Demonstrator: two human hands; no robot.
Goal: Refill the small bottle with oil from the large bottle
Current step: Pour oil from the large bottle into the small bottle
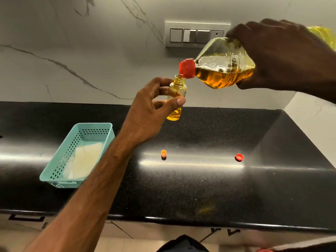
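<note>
Pouring underway: my right hand is gripping the tilted large oil bottle, spout at the small bottle my left hand is pinching above the counter; seemingly a third full, capping remaining.

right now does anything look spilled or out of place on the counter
A faint yellowish smear near the counter's front edge could be spilled oil, though it's too blurred to confirm. The orange cap and red cap just lie loose.

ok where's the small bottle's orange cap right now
The small orange cap sits on the black counter near the middle, right of the teal basket, left of the red cap.
</note>
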